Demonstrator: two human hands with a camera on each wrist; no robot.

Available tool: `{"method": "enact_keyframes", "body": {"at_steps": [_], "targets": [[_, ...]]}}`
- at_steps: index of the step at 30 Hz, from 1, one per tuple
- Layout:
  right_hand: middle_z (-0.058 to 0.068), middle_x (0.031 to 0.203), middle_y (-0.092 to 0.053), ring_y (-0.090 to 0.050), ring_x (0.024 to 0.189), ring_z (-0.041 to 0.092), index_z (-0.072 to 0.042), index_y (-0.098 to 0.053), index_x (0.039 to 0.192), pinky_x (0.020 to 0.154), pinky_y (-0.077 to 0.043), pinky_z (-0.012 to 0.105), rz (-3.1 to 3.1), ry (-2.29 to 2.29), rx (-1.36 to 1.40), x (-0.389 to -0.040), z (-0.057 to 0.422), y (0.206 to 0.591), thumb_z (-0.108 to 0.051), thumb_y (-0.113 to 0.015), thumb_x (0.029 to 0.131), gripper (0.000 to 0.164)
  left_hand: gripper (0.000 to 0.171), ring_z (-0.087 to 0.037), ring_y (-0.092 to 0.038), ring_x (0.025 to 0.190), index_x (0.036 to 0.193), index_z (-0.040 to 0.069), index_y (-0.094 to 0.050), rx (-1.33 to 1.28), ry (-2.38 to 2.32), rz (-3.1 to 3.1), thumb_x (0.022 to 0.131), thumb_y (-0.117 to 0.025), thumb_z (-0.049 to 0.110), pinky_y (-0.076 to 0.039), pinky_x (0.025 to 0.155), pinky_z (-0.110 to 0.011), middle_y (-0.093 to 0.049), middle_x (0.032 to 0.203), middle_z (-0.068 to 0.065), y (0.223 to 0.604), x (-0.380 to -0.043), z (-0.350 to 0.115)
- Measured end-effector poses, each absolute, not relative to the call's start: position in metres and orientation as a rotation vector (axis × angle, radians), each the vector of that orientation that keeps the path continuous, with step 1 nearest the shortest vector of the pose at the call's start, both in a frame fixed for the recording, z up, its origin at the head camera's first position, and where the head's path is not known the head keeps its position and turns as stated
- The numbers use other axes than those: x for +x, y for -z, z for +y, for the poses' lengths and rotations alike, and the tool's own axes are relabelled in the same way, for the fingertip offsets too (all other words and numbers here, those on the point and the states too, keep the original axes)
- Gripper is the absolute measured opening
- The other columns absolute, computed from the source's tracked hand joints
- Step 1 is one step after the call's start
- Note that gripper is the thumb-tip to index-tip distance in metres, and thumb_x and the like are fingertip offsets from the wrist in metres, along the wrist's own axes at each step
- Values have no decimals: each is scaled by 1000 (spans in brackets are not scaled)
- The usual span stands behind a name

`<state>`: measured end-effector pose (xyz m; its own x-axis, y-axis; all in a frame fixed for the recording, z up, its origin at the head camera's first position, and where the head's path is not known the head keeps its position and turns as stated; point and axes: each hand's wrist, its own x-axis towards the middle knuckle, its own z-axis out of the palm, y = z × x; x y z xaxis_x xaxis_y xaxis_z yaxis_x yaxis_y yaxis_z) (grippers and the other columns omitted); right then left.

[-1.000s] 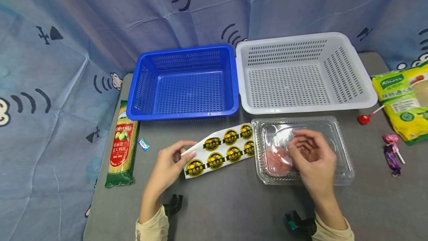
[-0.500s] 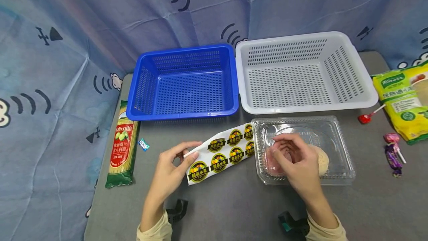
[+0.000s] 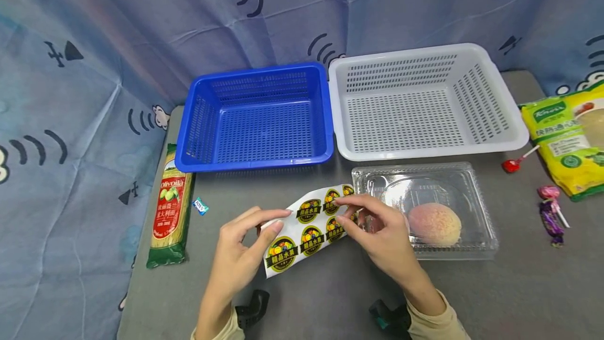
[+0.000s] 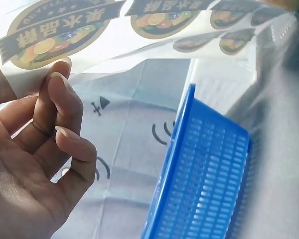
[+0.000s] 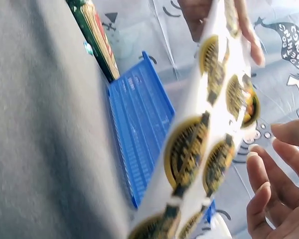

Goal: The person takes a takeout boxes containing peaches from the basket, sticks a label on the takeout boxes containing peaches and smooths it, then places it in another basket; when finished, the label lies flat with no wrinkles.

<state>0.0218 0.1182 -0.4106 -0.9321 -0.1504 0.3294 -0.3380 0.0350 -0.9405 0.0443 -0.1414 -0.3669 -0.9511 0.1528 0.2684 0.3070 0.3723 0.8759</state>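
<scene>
A white sheet of round fruit stickers (image 3: 309,227), black and gold, slants up from the table in the head view. My left hand (image 3: 240,248) pinches its left end between thumb and index finger; the left wrist view shows the other fingers (image 4: 75,149) loosely bent. Over the sheet's right part hovers my right hand (image 3: 389,237), thumb and index finger parted. In the right wrist view its fingers (image 5: 271,184) hold nothing. Behind that hand lies a clear lidded plastic box (image 3: 476,209) with a peach (image 3: 434,224) inside; the box's left part is partly hidden by the hand.
A blue basket (image 3: 257,162) and a white basket (image 3: 429,150) stand side by side at the back. Left are a spaghetti pack (image 3: 171,206) and a small blue-wrapped candy (image 3: 200,205). Right are a yellow Knorr bag (image 3: 566,143), a red lollipop (image 3: 511,166) and wrapped sweets (image 3: 551,219).
My right hand has moved left from over the box to the stickers, uncovering the right-hand peach. The left hand keeps its pinch and has lifted and tilted the sheet a little more.
</scene>
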Motion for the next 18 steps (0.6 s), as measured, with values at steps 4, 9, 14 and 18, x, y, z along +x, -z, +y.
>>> {"method": "enact_keyframes", "body": {"at_steps": [4, 9, 14, 18], "targets": [[16, 107, -76, -66, 84, 9, 2, -75, 116, 65, -47, 20, -2167, -2032, 508, 19, 107, 412, 19, -79, 82, 38, 21, -9, -51, 73, 113, 12, -82, -447, 1652, -2465, 98, -73, 1, -44, 68, -29, -55, 71, 2, 365, 46, -138], [14, 102, -75, -63, 80, 9, 2, -75, 114, 61, -47, 20, -2161, -2029, 488, 18, 100, 416, 19, -79, 82, 36, 22, -9, -51, 73, 113, 11, -82, -466, 1659, -2449, 97, -73, -1, -44, 68, -29, -57, 73, 2, 366, 46, -136], [7, 97, -74, -62, 80, 8, 1, -76, 109, 61, -47, 19, -2152, -2033, 464, 17, 99, 416, 17, -80, 82, 32, 22, -10, -53, 75, 113, 11, -81, -467, 1665, -2438, 98, -72, -2, -45, 70, -27, -65, 78, 1, 367, 46, -137], [10, 91, -72, -60, 75, 8, 1, -76, 106, 59, -46, 20, -2095, -2020, 497, 16, 97, 416, 17, -79, 82, 29, 23, -10, -57, 79, 117, 13, -80, -420, 1681, -2453, 99, -72, 1, -48, 72, -25, -72, 89, -1, 367, 46, -138]]}}
